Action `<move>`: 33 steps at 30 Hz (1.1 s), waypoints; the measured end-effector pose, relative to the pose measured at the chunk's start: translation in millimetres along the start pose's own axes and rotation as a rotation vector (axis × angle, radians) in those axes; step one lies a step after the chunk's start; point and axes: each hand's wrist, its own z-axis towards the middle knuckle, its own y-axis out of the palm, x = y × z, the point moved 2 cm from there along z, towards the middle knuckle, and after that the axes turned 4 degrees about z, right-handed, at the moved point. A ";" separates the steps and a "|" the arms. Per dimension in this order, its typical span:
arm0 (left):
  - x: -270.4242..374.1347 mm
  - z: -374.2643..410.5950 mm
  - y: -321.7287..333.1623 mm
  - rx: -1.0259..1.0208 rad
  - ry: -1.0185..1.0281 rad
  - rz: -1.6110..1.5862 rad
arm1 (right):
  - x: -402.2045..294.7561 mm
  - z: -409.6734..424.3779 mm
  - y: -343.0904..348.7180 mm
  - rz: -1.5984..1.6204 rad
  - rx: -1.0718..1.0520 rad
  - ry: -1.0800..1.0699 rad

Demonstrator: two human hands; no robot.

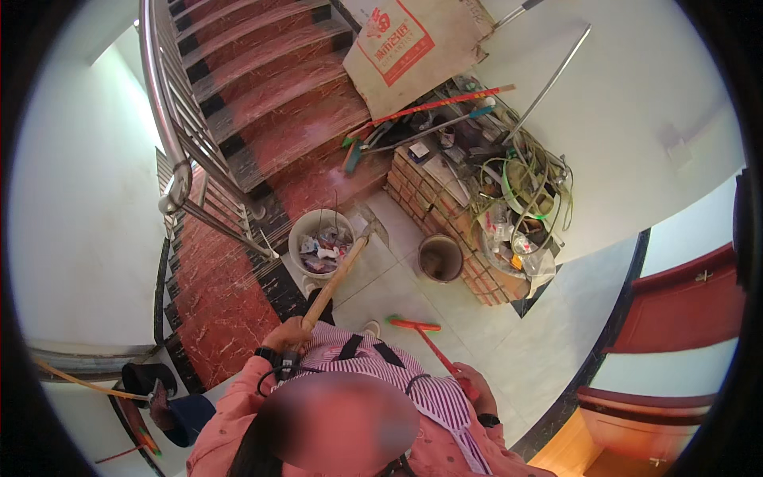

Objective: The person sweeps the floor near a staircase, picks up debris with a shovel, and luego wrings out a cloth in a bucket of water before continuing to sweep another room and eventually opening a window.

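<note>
My left hand point(288, 335) is closed round a long wooden handle point(335, 280), whose far end lies beside a white bucket of rubbish point(322, 244). A flat metal blade point(374, 226) shows at that end, near the floor; the kind of tool is not plain. At the lower right, my right hand point(475, 381) grips the red handle of a small broom point(438, 352). Its red head with green bristles point(414, 324) points away from me, over the pale floor tiles by my shoe.
Red marble stairs point(298, 131) with a steel railing point(161, 107) rise ahead and left. Stacked tiles point(441, 214) bear tools, hoses and bottles. A brown bucket point(440, 258) stands beside them. A large cardboard sheet point(411, 53) leans behind. Dark bins point(185, 417) are lower left.
</note>
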 end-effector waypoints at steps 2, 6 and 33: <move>2.3 20.4 -8.1 -0.024 0.014 0.014 | 3.5 -0.5 0.4 0.034 0.028 -0.001; 20.7 52.6 -21.8 -0.081 0.035 -0.061 | 13.7 4.0 -7.7 0.131 0.003 -0.028; 274.6 250.8 -228.0 -0.372 0.182 0.849 | -30.7 66.8 122.3 0.416 0.327 -0.259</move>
